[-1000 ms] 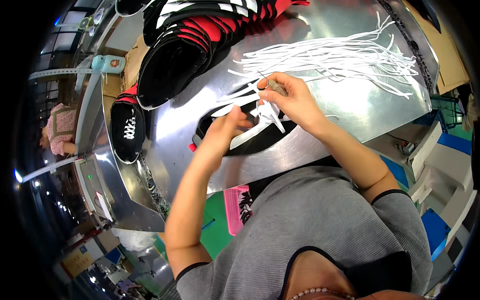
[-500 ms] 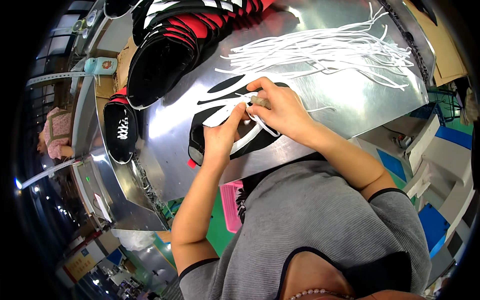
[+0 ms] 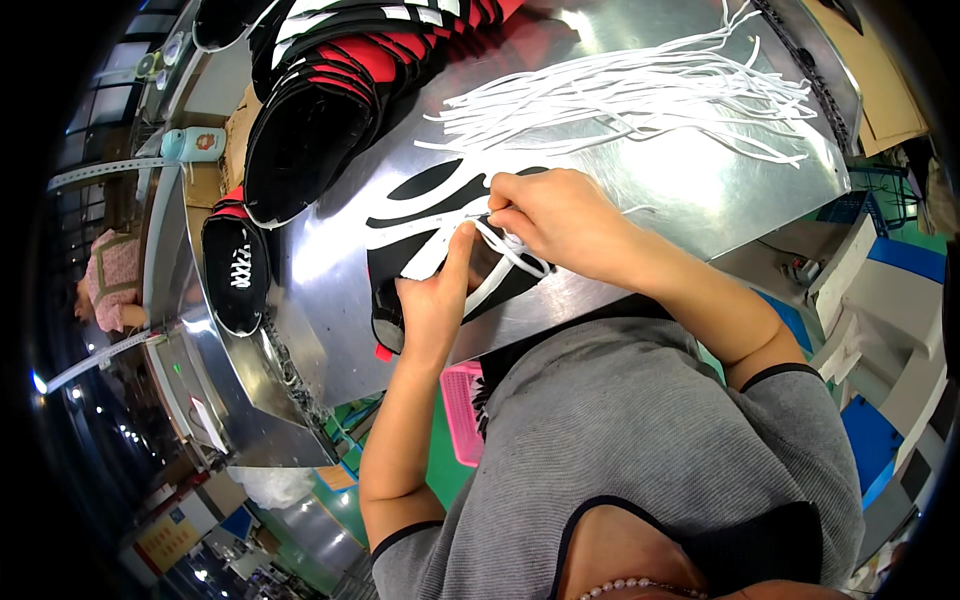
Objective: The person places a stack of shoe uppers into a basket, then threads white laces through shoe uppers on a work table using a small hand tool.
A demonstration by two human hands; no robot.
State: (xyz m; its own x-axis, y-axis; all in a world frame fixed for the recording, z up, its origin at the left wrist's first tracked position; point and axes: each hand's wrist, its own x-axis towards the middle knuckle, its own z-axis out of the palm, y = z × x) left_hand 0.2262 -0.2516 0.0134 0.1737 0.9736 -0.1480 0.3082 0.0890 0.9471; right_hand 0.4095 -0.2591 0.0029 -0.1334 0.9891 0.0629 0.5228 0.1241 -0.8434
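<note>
A black and white shoe upper (image 3: 408, 212) with a red tab lies on the metal table before me. My left hand (image 3: 437, 295) grips its near side, thumb on top by the eyelet row and fingers hidden underneath. White shoelace (image 3: 515, 255) runs through the eyelets and hangs in a loop over the opening. My right hand (image 3: 560, 222) is closed in a pinch at the eyelets, just right of my left thumb. A thin shaft of an awl-like tool (image 3: 480, 215) shows at its fingertips; the handle is hidden in the fist.
A bundle of loose white shoelaces (image 3: 630, 100) lies at the far right of the metal table (image 3: 330, 340). Stacked black and red shoe uppers (image 3: 310, 130) stand at the far left, with a laced upper (image 3: 237, 265) near the left edge. A pale blue bottle (image 3: 195, 145) stands beyond.
My right hand has turned and closed over the tool, so its tan handle no longer shows. The shoe upper and left hand have shifted slightly left.
</note>
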